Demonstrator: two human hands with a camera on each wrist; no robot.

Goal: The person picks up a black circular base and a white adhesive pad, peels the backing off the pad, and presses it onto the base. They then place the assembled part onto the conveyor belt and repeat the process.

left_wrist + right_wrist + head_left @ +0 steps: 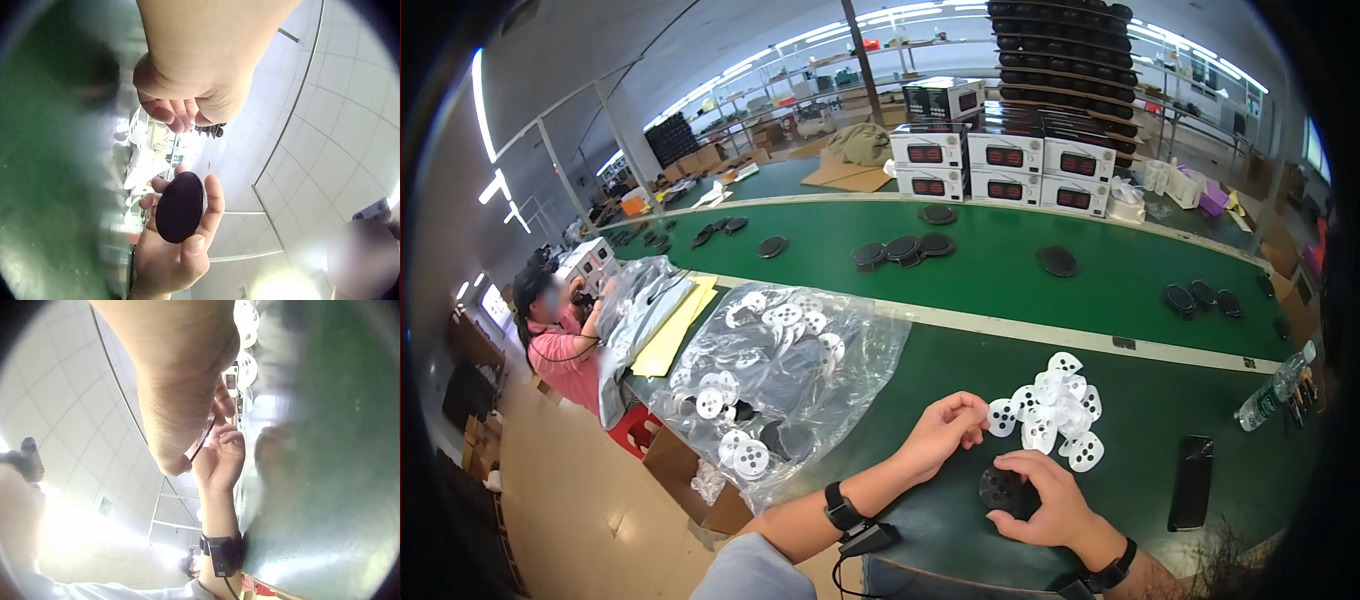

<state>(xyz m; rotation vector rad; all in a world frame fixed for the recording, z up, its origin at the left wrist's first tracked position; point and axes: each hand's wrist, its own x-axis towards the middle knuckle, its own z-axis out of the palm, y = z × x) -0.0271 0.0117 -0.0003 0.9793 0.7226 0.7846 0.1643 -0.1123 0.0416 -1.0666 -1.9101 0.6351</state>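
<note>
My right hand (pixel 1050 500) grips a round black disc (pixel 1000 490) at its edges between thumb and fingers, over the near part of the green table. In the left wrist view the disc (pixel 180 207) shows its dark flat side; the right wrist view shows it as a thin edge. My left hand (pixel 945 435) is beside the white pieces (pixel 1055 405), its fingers loosely bent. The left wrist view shows nothing between its thumb and fingers. Whether its fingertips touch the nearest white piece (pixel 1001 418) cannot be told.
A clear plastic bag (pixel 850 370) with white pieces lies at the left. A phone (pixel 1191 484) and a bottle (pixel 1272 395) are at the right. Black discs (pixel 903 248) lie on the green strip behind, past a pale rail (pixel 1020 327). A person in pink (pixel 565 360) sits at left.
</note>
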